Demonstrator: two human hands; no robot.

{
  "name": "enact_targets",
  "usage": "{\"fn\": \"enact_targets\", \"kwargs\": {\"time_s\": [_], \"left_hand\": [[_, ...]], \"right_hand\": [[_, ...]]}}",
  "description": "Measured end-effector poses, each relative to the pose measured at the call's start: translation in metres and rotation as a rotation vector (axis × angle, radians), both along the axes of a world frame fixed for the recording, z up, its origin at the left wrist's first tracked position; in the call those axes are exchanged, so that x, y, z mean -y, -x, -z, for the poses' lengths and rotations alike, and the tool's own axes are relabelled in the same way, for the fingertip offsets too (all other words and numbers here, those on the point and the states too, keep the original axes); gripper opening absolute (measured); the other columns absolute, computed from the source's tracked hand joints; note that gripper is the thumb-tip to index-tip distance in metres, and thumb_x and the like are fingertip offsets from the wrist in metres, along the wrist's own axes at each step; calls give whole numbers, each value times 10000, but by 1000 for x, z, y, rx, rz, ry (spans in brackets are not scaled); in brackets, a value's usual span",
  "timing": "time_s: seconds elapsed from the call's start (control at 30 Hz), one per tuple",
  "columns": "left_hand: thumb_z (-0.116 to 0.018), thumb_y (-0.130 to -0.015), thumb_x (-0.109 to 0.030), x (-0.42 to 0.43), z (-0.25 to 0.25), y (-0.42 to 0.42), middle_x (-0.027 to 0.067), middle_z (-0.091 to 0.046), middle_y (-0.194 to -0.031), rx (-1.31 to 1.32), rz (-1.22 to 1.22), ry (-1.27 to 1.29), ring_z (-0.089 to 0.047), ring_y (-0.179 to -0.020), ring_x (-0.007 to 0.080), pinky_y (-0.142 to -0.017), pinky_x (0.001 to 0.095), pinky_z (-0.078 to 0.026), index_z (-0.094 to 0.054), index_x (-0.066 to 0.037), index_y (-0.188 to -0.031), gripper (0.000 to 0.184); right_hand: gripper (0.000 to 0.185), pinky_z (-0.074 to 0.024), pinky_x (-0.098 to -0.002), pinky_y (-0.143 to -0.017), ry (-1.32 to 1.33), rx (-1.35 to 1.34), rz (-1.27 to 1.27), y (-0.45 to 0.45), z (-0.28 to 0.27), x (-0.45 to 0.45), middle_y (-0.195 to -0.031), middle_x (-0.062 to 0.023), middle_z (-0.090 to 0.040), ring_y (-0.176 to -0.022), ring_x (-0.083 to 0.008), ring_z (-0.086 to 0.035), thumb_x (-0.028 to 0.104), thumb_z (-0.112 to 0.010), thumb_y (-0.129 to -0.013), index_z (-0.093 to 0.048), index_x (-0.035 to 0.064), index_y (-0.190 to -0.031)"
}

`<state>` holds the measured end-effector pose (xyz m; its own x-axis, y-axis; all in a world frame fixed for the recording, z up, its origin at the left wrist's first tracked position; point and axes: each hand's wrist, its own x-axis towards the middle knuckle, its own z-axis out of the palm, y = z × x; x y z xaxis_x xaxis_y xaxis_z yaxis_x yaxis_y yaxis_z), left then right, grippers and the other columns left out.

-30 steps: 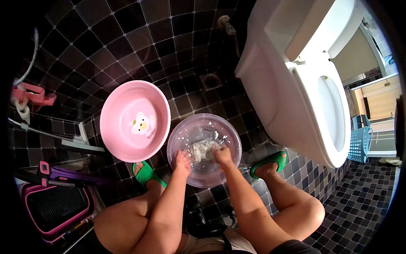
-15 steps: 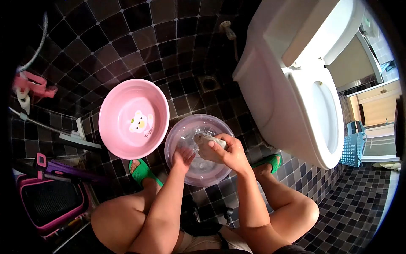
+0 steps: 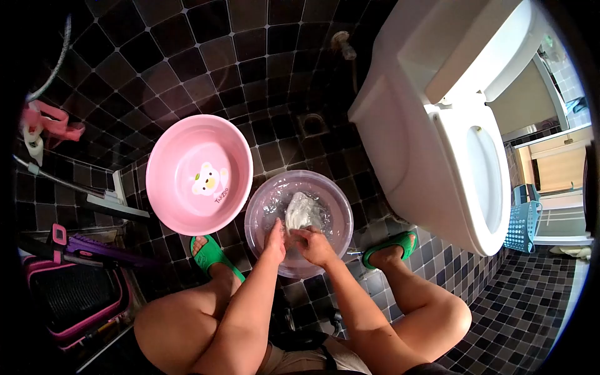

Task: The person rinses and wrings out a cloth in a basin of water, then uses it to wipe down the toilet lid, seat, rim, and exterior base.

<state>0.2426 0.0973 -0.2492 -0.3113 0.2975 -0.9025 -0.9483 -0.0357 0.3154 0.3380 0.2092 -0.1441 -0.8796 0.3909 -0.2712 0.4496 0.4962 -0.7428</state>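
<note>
A translucent pinkish basin (image 3: 342,219) with water in it stands on the tiled floor between my feet. In the water lies a wet whitish cloth (image 3: 302,211), spread toward the basin's far side. My left hand (image 3: 275,240) is at the cloth's near left edge, its fingers pointing forward; whether they grip it is hidden. My right hand (image 3: 314,245) has its fingers curled on the cloth's near end. To the left of the basin is a pink basin (image 3: 181,156) with a bear picture on its bottom and nothing inside.
A white toilet (image 3: 431,162) with its lid raised stands at the right. Beyond it is a blue basket (image 3: 521,226). A pink and black container (image 3: 78,300) and purple object (image 3: 109,253) are at the left. Green sandals (image 3: 215,257) flank the basin. A floor drain (image 3: 311,125) lies ahead.
My right hand has lowered the cloth from above the basin into the water and moved nearer to my left hand. The cloth now lies more spread out, toward the far side.
</note>
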Motion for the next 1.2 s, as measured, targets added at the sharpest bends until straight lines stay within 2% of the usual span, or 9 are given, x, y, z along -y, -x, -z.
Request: {"fn": "enact_targets", "kwargs": {"time_s": [0.23,0.43,0.5,0.53,0.67,0.9,0.97,1.07,1.2], "left_hand": [[-689,-873,-259,4,0,-4,48,-616,-1090,-161,226,85,-535,-1033,133,-924,305,-386,-525,-16,-1252,479],[-677,-838,-109,-1,-28,-1,59,-627,-1069,-384,274,265,-579,-962,165,-834,291,-452,-529,1,-1239,441],[-674,-830,-89,2,-36,3,63,-633,-1064,-444,303,291,-588,-950,169,-818,292,-463,-542,-3,-1230,431],[-680,-836,-127,1,-40,5,66,-637,-1064,-431,280,232,-586,-968,169,-840,302,-459,-558,-9,-1216,416],[-650,-869,-378,-6,-51,14,109,-631,-1137,-380,204,291,-576,-1062,215,-915,350,-437,-574,-15,-1222,512],[-601,-786,-669,-15,-75,35,91,-458,-1408,-176,350,401,-404,-1292,269,-1033,490,-320,-477,-134,-1376,805],[-621,-821,-585,-14,-62,31,66,-493,-1356,-156,397,446,-431,-1250,265,-980,519,-352,-516,-187,-1331,655],[-631,-877,-264,2,-31,27,39,-590,-1134,-110,257,77,-579,-955,182,-661,367,-471,-556,-186,-1205,345],[-544,-887,-253,1,-38,23,65,-597,-1159,-103,162,-64,-587,-977,212,-670,400,-483,-559,-138,-1159,296]], "right_hand": [[191,-515,-317,-753,139,70,517,9,41,-17,-850,-158,-701,-797,-196,-679,86,-605,-874,-675,-12,-1022],[366,-464,-305,-899,278,-192,628,39,110,-33,-1153,-138,-636,-1051,-198,-606,41,-622,-866,-563,15,-1227],[407,-470,-303,-894,305,-105,378,47,95,-40,-1233,-149,-593,-1077,-197,-590,48,-666,-831,-565,10,-1223],[383,-488,-318,-879,362,184,288,57,56,-46,-1198,-151,-582,-1048,-239,-599,58,-713,-773,-628,22,-1144],[205,-507,-379,-825,-97,42,220,53,55,-32,-974,-151,-561,-915,-320,-603,69,-732,-719,-734,84,-924],[242,-503,-363,-806,-88,-47,114,43,11,-11,-957,-116,-533,-917,-297,-589,36,-711,-734,-747,140,-949],[233,-504,-356,-803,-17,-76,124,43,0,-8,-976,-115,-529,-927,-295,-579,31,-706,-737,-743,119,-949],[216,-505,-342,-815,3,-197,87,39,-8,-7,-1036,-139,-526,-928,-289,-589,-6,-667,-746,-711,48,-950],[226,-493,-295,-826,282,-201,218,23,-6,-4,-1082,-119,-554,-932,-194,-603,-27,-575,-793,-674,-2,-995]]}}
